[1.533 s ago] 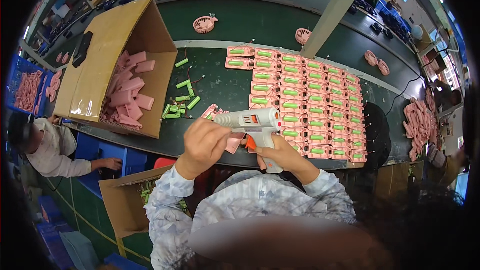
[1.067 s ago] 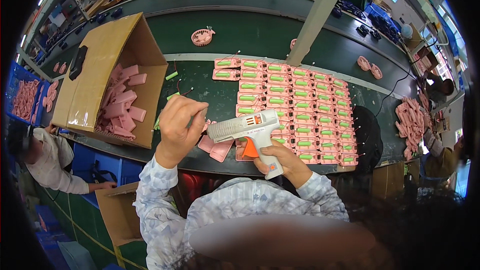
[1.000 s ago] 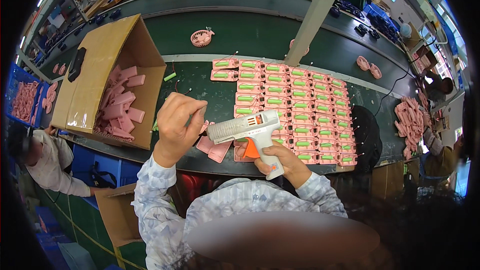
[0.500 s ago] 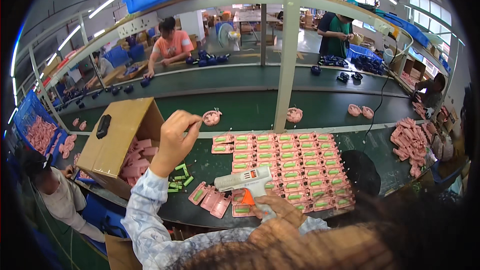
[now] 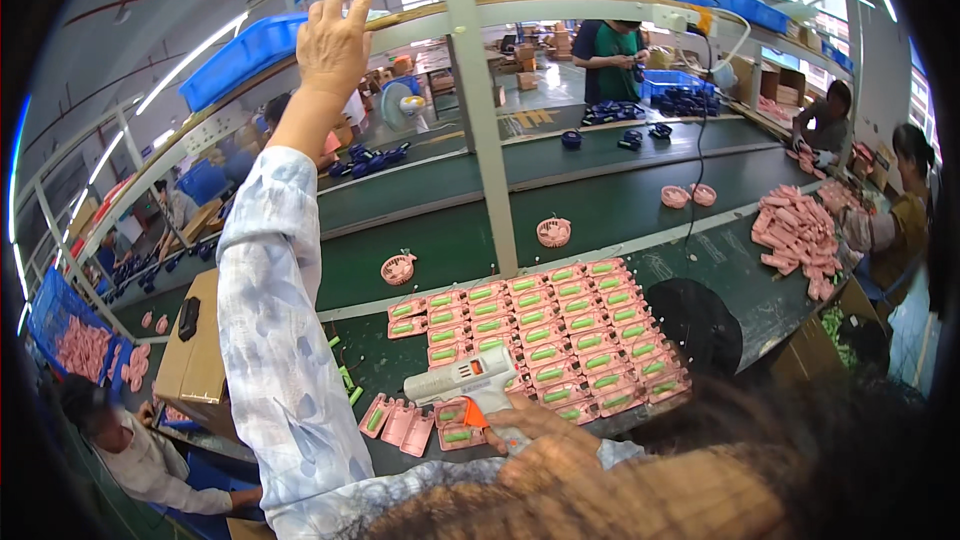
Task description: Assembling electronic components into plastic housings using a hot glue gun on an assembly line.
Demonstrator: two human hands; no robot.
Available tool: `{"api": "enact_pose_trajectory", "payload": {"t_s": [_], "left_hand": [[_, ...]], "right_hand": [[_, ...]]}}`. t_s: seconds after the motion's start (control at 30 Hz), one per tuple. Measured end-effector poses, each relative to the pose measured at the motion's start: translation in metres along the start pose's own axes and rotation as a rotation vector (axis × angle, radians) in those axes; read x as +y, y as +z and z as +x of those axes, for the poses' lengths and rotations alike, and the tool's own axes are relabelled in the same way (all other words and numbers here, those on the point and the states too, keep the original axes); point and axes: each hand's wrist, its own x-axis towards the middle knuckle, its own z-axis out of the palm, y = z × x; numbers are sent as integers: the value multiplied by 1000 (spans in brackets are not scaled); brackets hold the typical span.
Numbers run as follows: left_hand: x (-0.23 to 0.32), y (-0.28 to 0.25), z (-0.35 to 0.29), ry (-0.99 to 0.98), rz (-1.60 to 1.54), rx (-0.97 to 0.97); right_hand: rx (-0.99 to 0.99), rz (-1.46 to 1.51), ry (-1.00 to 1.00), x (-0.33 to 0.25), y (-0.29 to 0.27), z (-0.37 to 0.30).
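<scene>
My left hand is raised high at the wooden shelf edge, beside the blue tray. Its fingers are stretched upward and apart, with nothing seen in them. Low over the bench, my right hand grips a white glue gun with an orange trigger, its nozzle pointing left. Under and beyond the gun lie rows of pink plastic casings, each with a green cylindrical cell inside. Near the nozzle, a separate open pink casing sits by the front edge. Loose green cells are partly hidden behind my left sleeve.
A cardboard box stands at left, partly covered by my arm. A metal post rises beyond the casings. Conveyor belts carry round pink parts. A pink pile and a dark round object lie right. Co-workers sit around.
My left hand has risen from above the bench to the shelf, its fingers opening out from a closed pose. The view has turned right. My right hand still holds the glue gun.
</scene>
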Motion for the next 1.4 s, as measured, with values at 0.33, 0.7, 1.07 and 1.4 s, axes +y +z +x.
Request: {"api": "enact_pose_trajectory", "payload": {"t_s": [0.33,0.7,1.07,1.4], "left_hand": [[-10,62,27,148,-12,-277],[12,45,42,175,257,-228],[32,-25,-20,-412,-163,-447],[110,-123,-182,-1087,-1528,-1311]], "right_hand": [[-43,-36,-109,-2,-9,-11],[71,10,-93,17,-30,-5],[-65,-33,-87,2,-10,-11],[-9,-171,-125,-6,20,-12]]}}
